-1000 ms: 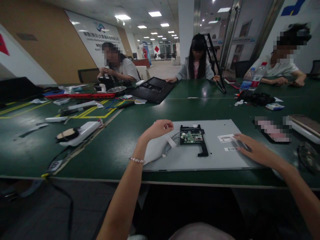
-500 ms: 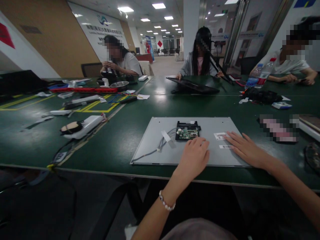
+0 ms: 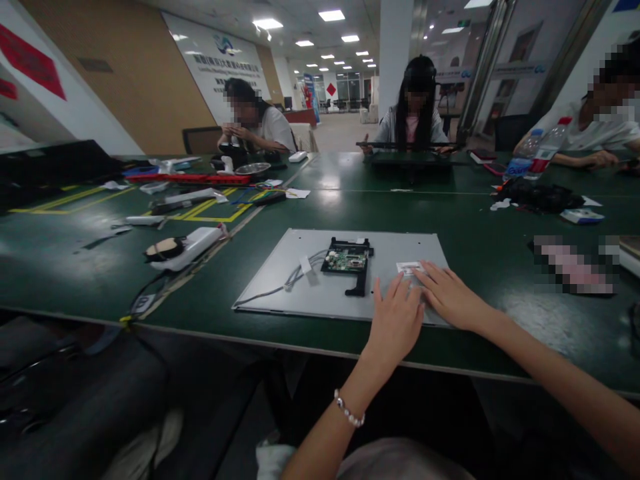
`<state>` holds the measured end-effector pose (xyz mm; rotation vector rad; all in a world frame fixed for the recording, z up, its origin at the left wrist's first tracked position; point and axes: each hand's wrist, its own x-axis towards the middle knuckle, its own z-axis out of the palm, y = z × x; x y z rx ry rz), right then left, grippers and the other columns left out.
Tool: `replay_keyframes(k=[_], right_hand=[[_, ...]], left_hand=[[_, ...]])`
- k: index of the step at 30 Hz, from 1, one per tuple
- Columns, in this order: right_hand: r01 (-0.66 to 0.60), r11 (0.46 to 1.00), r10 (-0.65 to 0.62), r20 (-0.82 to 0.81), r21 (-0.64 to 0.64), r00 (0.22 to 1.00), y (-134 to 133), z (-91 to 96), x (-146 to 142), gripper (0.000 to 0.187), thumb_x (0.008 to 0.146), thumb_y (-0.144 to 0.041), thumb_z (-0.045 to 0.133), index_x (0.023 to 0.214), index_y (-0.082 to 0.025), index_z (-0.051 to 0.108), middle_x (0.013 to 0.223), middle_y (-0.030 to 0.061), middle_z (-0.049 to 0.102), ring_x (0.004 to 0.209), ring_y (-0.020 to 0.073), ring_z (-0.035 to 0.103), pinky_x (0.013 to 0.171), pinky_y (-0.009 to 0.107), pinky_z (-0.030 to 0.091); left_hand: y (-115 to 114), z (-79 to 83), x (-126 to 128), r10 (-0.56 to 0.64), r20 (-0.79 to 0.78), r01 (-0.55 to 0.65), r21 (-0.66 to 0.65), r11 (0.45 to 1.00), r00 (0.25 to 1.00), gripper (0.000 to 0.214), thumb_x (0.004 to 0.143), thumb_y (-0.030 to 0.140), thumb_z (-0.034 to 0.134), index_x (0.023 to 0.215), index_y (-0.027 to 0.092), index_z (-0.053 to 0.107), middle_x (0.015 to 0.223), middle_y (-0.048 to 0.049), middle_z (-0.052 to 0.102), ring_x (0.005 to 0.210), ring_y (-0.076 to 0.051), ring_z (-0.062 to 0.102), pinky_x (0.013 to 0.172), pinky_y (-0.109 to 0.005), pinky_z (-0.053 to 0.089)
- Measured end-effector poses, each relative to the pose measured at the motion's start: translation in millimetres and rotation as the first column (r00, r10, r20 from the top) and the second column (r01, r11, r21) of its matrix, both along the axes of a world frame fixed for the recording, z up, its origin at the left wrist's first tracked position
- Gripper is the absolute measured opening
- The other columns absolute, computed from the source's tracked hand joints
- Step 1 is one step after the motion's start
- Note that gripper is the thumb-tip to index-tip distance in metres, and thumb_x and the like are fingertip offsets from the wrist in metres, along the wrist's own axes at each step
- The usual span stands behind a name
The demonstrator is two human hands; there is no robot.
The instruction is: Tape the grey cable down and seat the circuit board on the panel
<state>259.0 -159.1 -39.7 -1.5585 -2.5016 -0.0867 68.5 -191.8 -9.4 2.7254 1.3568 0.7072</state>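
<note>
A flat grey metal panel [image 3: 280, 267] lies on the green table in front of me. On it sits a green circuit board [image 3: 345, 260] in a black plastic bracket [image 3: 356, 287]. A grey cable [image 3: 300, 275] runs from the board to the panel's near left corner, with a piece of clear tape on it. My left hand [image 3: 395, 320] rests on the panel right of the bracket, fingers stretched out. Beside it my right hand [image 3: 453, 297] lies flat on the panel's right part, its fingertips at a white label [image 3: 410, 268]. Neither hand grips anything.
A white device with a black strap [image 3: 187, 248] lies to the left, near a cable. Farther back are a red strip [image 3: 185, 178] and a metal dish [image 3: 253, 169]. Bottles [image 3: 547, 150] and a black bundle [image 3: 540, 195] stand right. Several people sit opposite, one holding a dark panel [image 3: 410, 157].
My left hand has moved right, off the bracket's edge, close to my right hand. The panel appears farther left in view as the camera turned. The person opposite has tilted the dark panel up.
</note>
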Motion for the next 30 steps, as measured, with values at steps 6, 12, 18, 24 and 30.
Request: replay_keyframes(k=[6,12,18,24,30], right_hand=[[-0.039,0.999,0.04,0.06,-0.003,0.997,11,5.5,-26,0.055,0.097,-0.022,0.031,0.15,-0.009,0.038,0.158,0.0204,0.031,0.147,0.034,0.025,0.113,0.055,0.03],[-0.091,0.994,0.094,0.057,-0.055,0.994,20,14.0,-44,0.058,0.095,-0.023,0.033,0.15,-0.004,0.036,0.159,0.0211,0.027,0.148,0.0337,0.021,0.116,0.055,0.025],[-0.051,0.992,0.047,-0.036,-0.119,0.998,28,18.4,-62,0.058,0.101,-0.033,0.021,0.151,-0.006,0.035,0.16,0.0196,0.027,0.148,0.03,0.024,0.117,0.052,0.024],[-0.048,0.98,0.033,-0.08,-0.192,0.996,29,26.1,-71,0.061,0.101,-0.038,0.02,0.153,-0.008,0.032,0.161,0.0169,0.025,0.149,0.0278,0.021,0.119,0.05,0.019],[-0.052,0.981,0.036,-0.086,-0.186,0.996,31,24.4,-72,0.061,0.101,-0.039,0.019,0.153,-0.009,0.031,0.161,0.0163,0.025,0.149,0.0271,0.021,0.119,0.05,0.02]], left_hand=[[-7,3.4,3,0.096,-0.059,-0.094,0.047,0.994,0.994,0.03,0.098,0.019,0.038,0.121,0.022,0.056,0.143,-0.0086,0.053,0.144,-0.023,0.033,0.118,-0.062,0.021],[-4,8.8,-6,0.177,-0.081,-0.172,0.064,0.983,0.981,0.037,0.096,0.017,0.036,0.128,0.022,0.055,0.148,-0.0084,0.048,0.144,-0.023,0.032,0.117,-0.062,0.022],[33,30.9,-53,0.356,-0.162,-0.344,0.099,0.934,0.92,0.039,0.096,0.025,0.042,0.133,0.019,0.054,0.145,-0.0138,0.05,0.143,-0.028,0.032,0.116,-0.06,0.023],[86,36.0,-109,0.474,-0.383,-0.493,0.055,0.868,0.793,0.05,0.093,0.034,0.047,0.14,0.017,0.048,0.152,-0.0184,0.039,0.143,-0.037,0.028,0.109,-0.063,0.029],[132,27.5,-133,0.458,-0.419,-0.51,-0.015,0.86,0.784,0.047,0.095,0.042,0.04,0.133,0.017,0.052,0.139,-0.0173,0.052,0.134,-0.036,0.039,0.103,-0.058,0.036]])
